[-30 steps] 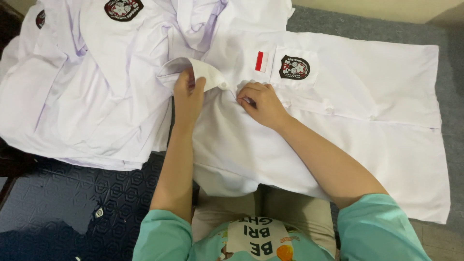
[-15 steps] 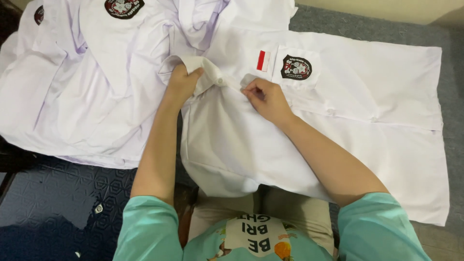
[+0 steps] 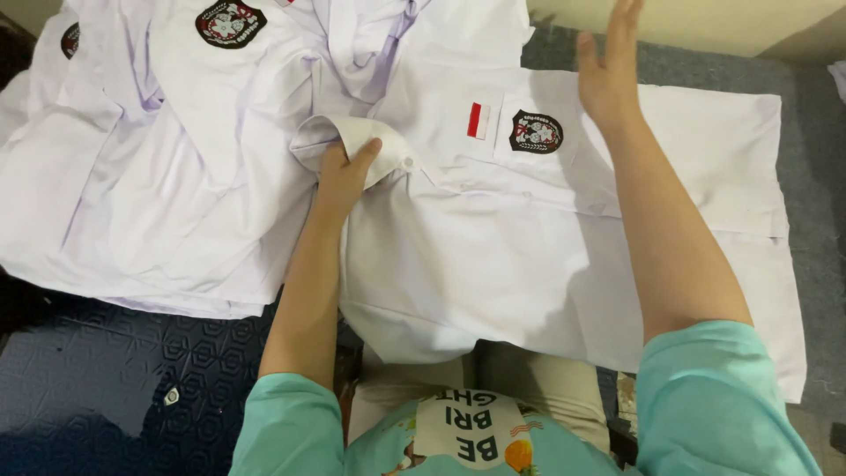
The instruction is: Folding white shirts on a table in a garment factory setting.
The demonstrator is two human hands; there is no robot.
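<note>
A heap of white shirts (image 3: 167, 176) covered the left of the scene, lapping over a dark blue patterned mat (image 3: 106, 379). To its right a single white shirt (image 3: 529, 256) lay spread flat, its lower edge reaching the person's lap, its far side over grey carpet (image 3: 811, 176). The left hand (image 3: 345, 176) rested on this shirt's collar (image 3: 352, 141), fingers (image 3: 366, 154) curled shut around the folded edge. The right hand (image 3: 608, 75) hung raised above the shirt's upper right, fingers spread wide, holding nothing. On the chest pocket sat a dark round badge (image 3: 536, 132), a small red-and-white flag patch (image 3: 478, 121) just beside it.
</note>
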